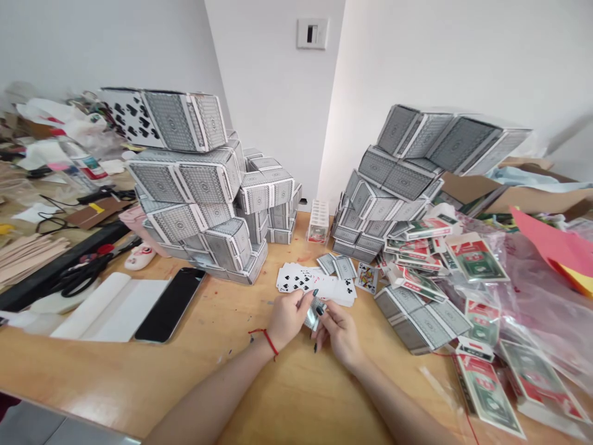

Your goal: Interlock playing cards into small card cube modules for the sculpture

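My left hand (288, 319) and my right hand (340, 334) meet low in the middle of the view. Between them they hold a playing card (314, 313), its patterned back partly showing, with fingers closed on its two sides. Just beyond lie spread white playing cards (296, 277), mostly face up. Two small patterned card pieces (345, 267) rest on the far edge of that spread, and a face-up queen card (367, 277) lies to its right. Fingers hide parts of the held card.
Stacked card-block structures stand at left (185, 176) and right (389, 176). A joined card block (422, 318) and red-green card boxes (477, 256) lie on the right. On the left are a black phone (170, 305), white paper (134, 307) and black scissors (90, 269).
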The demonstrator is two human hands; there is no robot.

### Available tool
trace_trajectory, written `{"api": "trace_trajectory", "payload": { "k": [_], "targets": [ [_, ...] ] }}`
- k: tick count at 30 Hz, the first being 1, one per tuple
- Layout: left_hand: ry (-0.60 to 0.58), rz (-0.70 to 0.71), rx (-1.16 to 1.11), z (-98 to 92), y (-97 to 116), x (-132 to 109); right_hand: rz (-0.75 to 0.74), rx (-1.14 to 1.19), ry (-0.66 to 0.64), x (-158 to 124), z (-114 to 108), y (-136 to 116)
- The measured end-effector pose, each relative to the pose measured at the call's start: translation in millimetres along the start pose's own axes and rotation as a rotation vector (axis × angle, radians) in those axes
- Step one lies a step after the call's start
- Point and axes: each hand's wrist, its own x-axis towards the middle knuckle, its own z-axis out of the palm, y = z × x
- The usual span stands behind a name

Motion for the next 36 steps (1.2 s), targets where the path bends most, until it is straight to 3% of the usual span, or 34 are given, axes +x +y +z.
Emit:
{"api": "trace_trajectory", "payload": {
  "k": [9, 19, 25, 30, 36],
  "targets": [
    [-0.109, 0.069, 0.053, 0.9, -2, -1, -0.069, 0.067, 0.16, 5, -9, -2],
    [-0.039, 0.162, 0.232, 0.2, -7, -1, -0.084, 0.051, 0.165, 6, -8, -2],
    [0.008, 0.199, 0.18, -13.3, -8, 3, -0.165, 0.302, 0.394, 17, -22, -4],
    [0.008, 0.333, 0.199, -19.8, -21, 10, -0.15, 0.382, 0.319, 21, -28, -11],
    [-0.053, 0.337, 0.261, -11.2, -41, 13, -0.127, 0.256, 0.232, 19, -25, -5]
  ]
}}
